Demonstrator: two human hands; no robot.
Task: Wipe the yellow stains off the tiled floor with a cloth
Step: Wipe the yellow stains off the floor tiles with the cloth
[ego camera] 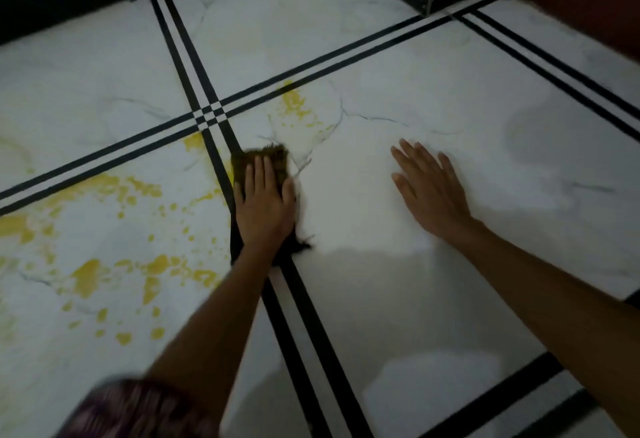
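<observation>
The left hand is pressing flat, fingers together and extended, on a dark cloth that is lying across the double black tile line; the cloth's long axis is running near-to-far under the palm. The biggest yellow stains are spreading to the left and nearer on the adjoining tile, with a smaller patch sitting just beyond the fingertips. The right hand is resting splayed, holding nothing, on clean tile well to the right, so the left is likely the wiping hand.
</observation>
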